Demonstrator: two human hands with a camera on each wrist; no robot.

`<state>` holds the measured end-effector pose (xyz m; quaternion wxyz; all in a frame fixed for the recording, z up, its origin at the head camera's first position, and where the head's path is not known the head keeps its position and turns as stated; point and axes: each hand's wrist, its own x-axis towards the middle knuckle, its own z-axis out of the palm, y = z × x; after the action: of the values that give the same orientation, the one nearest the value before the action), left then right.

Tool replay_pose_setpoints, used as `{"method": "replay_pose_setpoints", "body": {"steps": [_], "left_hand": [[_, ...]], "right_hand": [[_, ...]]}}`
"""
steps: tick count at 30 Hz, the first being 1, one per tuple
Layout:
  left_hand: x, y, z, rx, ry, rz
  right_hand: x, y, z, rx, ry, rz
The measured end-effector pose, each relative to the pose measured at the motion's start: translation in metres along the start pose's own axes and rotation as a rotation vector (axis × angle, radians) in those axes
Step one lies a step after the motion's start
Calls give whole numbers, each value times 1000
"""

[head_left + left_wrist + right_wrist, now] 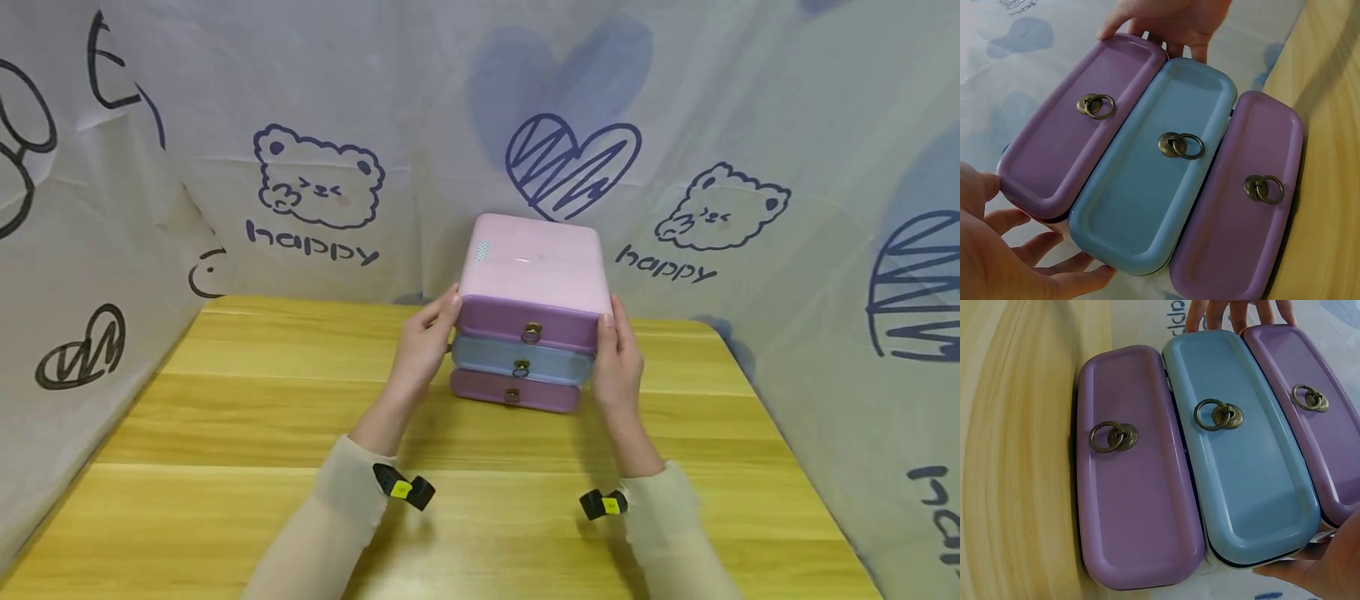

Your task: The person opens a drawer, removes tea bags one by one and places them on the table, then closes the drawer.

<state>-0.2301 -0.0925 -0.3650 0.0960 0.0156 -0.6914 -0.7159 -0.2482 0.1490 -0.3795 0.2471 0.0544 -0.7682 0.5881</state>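
One pink-topped box (536, 258) was over the far part of the wooden table (495, 517) in the head view, gripped at its sides by the left hand (423, 346) and right hand (618, 358); whether its base touched the wood was hard to tell. The cloth backdrop (442, 108) read "happy" twice in full. The left wrist view showed one blue drawer front (1154, 181) between two purple drawer fronts (1079, 134), with three ring pulls (1171, 144); the lower purple one was cropped. In the right wrist view, the upper purple one ran off the edge.
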Motion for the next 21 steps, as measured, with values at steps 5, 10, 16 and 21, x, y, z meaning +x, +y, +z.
{"method": "replay_pose_setpoints", "body": {"steps": [5, 10, 16, 21], "left_hand": [[-8, 0, -23, 17, 76, 15], [-11, -4, -33, 10, 133, 45], [-6, -3, -33, 18, 168, 75], [-9, -2, -39, 7, 202, 62]], "right_hand": [[1, 0, 24, 23, -79, -29], [2, 0, 37, 33, -126, -32], [5, 1, 41, 31, -119, -34], [6, 0, 47, 43, -147, -66]]}}
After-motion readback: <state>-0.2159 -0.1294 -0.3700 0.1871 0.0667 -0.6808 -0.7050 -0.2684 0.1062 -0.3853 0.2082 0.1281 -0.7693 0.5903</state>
